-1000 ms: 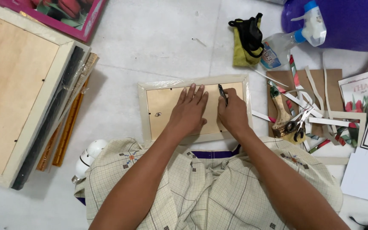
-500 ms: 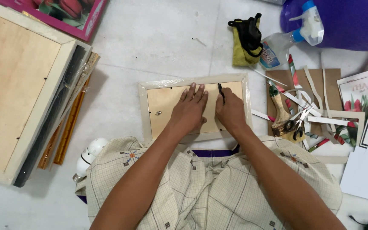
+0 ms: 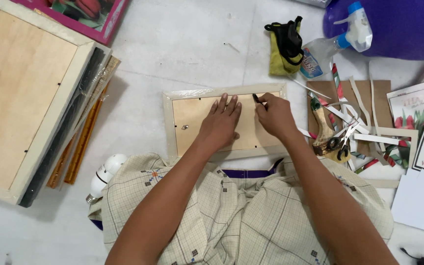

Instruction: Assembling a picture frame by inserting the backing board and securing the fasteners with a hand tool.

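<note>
Left hand (image 3: 220, 122) lies flat, fingers spread, on the small frame's (image 3: 182, 98) wooden backing on the floor; right hand (image 3: 274, 116) is pinched around a dark tool (image 3: 256, 99), its tip barely visible, its kind unclear.

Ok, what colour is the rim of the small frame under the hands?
Cream-white rim around a light wooden backing, seen in the head view.
</note>
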